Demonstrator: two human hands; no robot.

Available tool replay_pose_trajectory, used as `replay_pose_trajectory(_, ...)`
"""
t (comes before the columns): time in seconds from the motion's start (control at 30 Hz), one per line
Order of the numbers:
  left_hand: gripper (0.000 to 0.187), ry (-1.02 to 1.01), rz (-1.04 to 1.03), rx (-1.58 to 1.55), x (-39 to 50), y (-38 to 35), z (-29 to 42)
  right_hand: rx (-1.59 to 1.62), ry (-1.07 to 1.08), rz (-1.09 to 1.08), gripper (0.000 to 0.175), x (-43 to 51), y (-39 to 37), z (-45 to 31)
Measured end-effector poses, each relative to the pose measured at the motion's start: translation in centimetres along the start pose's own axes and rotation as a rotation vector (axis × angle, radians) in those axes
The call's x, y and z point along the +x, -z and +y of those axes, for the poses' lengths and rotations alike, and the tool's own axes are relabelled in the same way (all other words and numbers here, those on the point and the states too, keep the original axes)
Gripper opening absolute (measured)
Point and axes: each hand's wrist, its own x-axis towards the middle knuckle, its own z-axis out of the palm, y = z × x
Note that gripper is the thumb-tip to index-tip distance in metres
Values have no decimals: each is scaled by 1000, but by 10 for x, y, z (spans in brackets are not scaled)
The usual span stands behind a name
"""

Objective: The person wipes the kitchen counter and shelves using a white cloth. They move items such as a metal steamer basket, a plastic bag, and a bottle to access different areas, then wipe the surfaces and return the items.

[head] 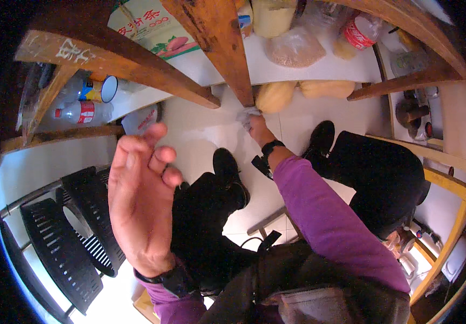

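Note:
My right hand (pixel 259 126) reaches down and forward, closed on a crumpled grey cloth (pixel 250 115). The cloth lies against the foot of a wooden post (pixel 233 56), just above the tiled floor (pixel 192 121). Beside it rest yellow-orange squashes (pixel 275 97). Raised at the left, near the camera, my left hand (pixel 139 194) is empty, with its fingers curled loosely and apart. Both wrists wear dark bands. Part of the cloth is hidden by my right fingers.
A white shelf (pixel 253 73) ahead holds a bag of beans or grains (pixel 295 48) and a red-labelled plastic bottle (pixel 360 32). Wooden beams cross overhead. Black plastic baskets (pixel 61 251) stand at lower left, and a yellow wooden rail (pixel 451 184) runs at the right.

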Motion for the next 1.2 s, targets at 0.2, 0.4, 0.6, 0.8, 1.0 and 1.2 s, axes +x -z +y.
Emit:
replay_pose_trajectory(0.2, 17, 16, -29, -66, 1, 0, -4, 100, 157, -76, 18, 1, -17, 5)
replay_pose_trajectory(0.4, 17, 19, -25, 19, 3, 1, -4, 426, 61, -453, 23, -19, -33, 6)
replay_pose_trajectory(0.6, 17, 27, -25, 100, 13, 7, -9, 405, -63, -304, 30, -85, -57, -49)
replay_pose_trajectory(0.8, 18, 17, -56, 98, 34, 13, -19, -9, 164, -574, 26, -140, -51, -124)
replay_pose_trajectory(1.0, 15, 27, -43, 76, 56, 19, -32, -542, 307, -307, 35, -237, -49, -246)
replay_pose_trajectory(1.2, 12, 28, -78, 75, 73, 16, -41, -711, 863, 144, 29, -349, -20, -375)
